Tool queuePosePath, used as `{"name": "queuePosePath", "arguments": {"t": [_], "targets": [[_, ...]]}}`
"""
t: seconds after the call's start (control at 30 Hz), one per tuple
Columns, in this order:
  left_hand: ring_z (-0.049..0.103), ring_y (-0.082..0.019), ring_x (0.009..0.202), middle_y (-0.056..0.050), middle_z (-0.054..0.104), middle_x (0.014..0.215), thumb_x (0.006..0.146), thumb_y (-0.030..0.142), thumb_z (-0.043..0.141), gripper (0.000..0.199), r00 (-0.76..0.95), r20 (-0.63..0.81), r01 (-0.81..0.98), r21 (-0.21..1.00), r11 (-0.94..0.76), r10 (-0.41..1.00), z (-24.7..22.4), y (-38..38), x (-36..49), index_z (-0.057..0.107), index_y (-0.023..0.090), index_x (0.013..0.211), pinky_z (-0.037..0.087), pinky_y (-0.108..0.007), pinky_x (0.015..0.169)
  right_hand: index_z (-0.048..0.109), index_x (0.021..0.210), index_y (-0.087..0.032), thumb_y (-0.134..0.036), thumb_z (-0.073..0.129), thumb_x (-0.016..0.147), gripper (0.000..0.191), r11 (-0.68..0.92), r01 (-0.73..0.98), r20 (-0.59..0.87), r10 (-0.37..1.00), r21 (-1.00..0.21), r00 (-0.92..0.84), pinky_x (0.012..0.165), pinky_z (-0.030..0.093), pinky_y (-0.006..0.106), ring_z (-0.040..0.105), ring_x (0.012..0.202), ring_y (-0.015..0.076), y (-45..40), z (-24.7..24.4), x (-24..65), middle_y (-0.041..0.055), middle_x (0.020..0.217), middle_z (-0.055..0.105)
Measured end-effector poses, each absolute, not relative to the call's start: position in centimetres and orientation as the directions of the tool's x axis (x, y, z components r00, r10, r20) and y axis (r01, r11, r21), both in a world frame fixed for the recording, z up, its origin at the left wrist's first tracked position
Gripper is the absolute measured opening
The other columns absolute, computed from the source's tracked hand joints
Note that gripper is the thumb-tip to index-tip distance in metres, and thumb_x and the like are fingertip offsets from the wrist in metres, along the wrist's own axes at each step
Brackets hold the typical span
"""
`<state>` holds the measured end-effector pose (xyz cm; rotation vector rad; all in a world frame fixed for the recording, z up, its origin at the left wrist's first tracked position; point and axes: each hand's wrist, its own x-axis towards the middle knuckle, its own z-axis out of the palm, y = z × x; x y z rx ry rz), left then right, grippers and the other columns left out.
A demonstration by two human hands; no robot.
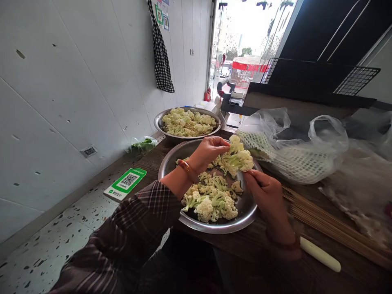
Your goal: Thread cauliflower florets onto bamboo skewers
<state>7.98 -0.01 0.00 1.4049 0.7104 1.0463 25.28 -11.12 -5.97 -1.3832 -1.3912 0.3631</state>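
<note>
Above the near metal bowl [214, 229], both hands hold a piece of cauliflower [240, 160]. My left hand [208, 153] pinches its upper left side between thumb and fingers. At its lower right, my right hand [266, 188] has its fingers closed on the same piece. Beneath them, loose cauliflower florets [211, 202] lie in the near bowl. A second metal bowl [157, 121], heaped with cauliflower [188, 122], stands just behind. Whether a skewer runs through the held piece is too small to tell.
Thin wooden sticks [324, 218] and a pale-handled tool [320, 254] lie at the right. Behind them are plastic bags [306, 159] with netted contents. A green QR card [127, 183] sits at the table's left edge, near the white wall [92, 73].
</note>
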Motion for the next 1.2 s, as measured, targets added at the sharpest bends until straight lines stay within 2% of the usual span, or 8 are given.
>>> {"name": "queuePosePath", "arguments": {"t": [0.23,0.33,0.5,0.6,0.77,1.0,1.1,1.2], "targets": [[0.047,-0.008,0.063,0.001,0.06,0.065,0.065,0.016,0.074,0.008,0.453,0.178,-0.132,0.982,-0.132,0.874,0.2,-0.4,8.3,0.066,0.013,0.065,0.036,-0.025,0.064,0.068,0.068,-0.018,-0.038,0.061,0.089,0.03,0.306,0.558,0.492,0.842,-0.771,0.219,0.055,0.038,0.026,0.044,0.05,0.0115,-11.2,-5.7,25.2,-0.004,0.051,0.05],[0.05,-0.008,0.065,0.0,0.062,0.069,0.066,0.017,0.074,0.008,0.431,0.171,-0.201,0.975,-0.091,0.886,0.1,-0.6,8.7,0.067,0.014,0.069,0.038,-0.025,0.066,0.064,0.067,-0.019,-0.039,0.06,0.092,0.032,0.311,0.507,0.463,0.863,-0.804,0.204,0.054,0.036,0.025,0.044,0.051,0.0111,-11.1,-5.8,25.3,-0.0042,0.052,0.05],[0.06,-0.011,0.074,-0.004,0.069,0.088,0.076,0.039,0.078,0.025,0.467,0.087,-0.293,0.954,0.061,0.88,-0.1,-0.9,9.0,0.074,0.016,0.087,0.044,-0.023,0.066,0.069,0.089,-0.018,-0.043,0.057,0.096,0.029,0.294,0.337,0.373,0.906,-0.894,0.201,0.05,0.033,0.024,0.043,0.049,0.0109,-10.6,-6.6,25.8,-0.0056,0.053,0.051],[0.063,-0.014,0.078,-0.007,0.07,0.09,0.077,0.049,0.078,0.037,0.575,0.061,-0.304,0.942,0.143,0.816,-0.2,-1.1,9.1,0.074,0.016,0.092,0.048,-0.025,0.066,0.069,0.091,-0.018,-0.045,0.058,0.096,0.03,0.296,0.29,0.36,0.911,-0.91,0.202,0.05,0.031,0.024,0.042,0.048,0.0104,-10.5,-6.8,25.9,-0.006,0.052,0.051],[0.064,-0.014,0.078,-0.007,0.071,0.094,0.074,0.045,0.082,0.038,0.618,0.077,-0.341,0.923,0.179,0.782,-0.3,-1.2,9.2,0.074,0.017,0.097,0.051,-0.026,0.065,0.067,0.086,-0.018,-0.047,0.059,0.095,0.031,0.287,0.229,0.336,0.917,-0.93,0.215,0.049,0.03,0.024,0.041,0.048,0.0098,-10.4,-6.8,25.8,-0.0061,0.052,0.05],[0.063,-0.011,0.074,-0.005,0.07,0.093,0.069,0.034,0.087,0.04,0.604,0.046,-0.321,0.928,0.19,0.796,-0.1,-1.5,9.4,0.071,0.017,0.102,0.047,-0.021,0.062,0.07,0.094,-0.017,-0.047,0.058,0.095,0.031,0.286,0.259,0.343,0.915,-0.923,0.214,0.047,0.031,0.023,0.044,0.049,0.0106,-10.3,-6.7,25.7,-0.0057,0.053,0.051],[0.062,-0.011,0.072,-0.003,0.068,0.089,0.069,0.036,0.086,0.038,0.589,0.063,-0.33,0.929,0.168,0.806,-0.2,-1.8,9.6,0.068,0.017,0.096,0.049,-0.022,0.062,0.069,0.086,-0.018,-0.046,0.06,0.094,0.03,0.296,0.272,0.359,0.908,-0.916,0.217,0.047,0.031,0.023,0.044,0.049,0.0104,-10.3,-6.6,25.6,-0.0051,0.053,0.051],[0.06,-0.01,0.068,-0.002,0.067,0.084,0.072,0.042,0.084,0.037,0.547,0.101,-0.33,0.938,0.103,0.831,-0.3,-2.0,9.7,0.068,0.016,0.093,0.046,-0.021,0.059,0.073,0.091,-0.018,-0.046,0.06,0.094,0.031,0.301,0.269,0.356,0.915,-0.915,0.188,0.047,0.033,0.023,0.045,0.049,0.011,-10.3,-6.6,25.6,-0.0044,0.054,0.053]]}}
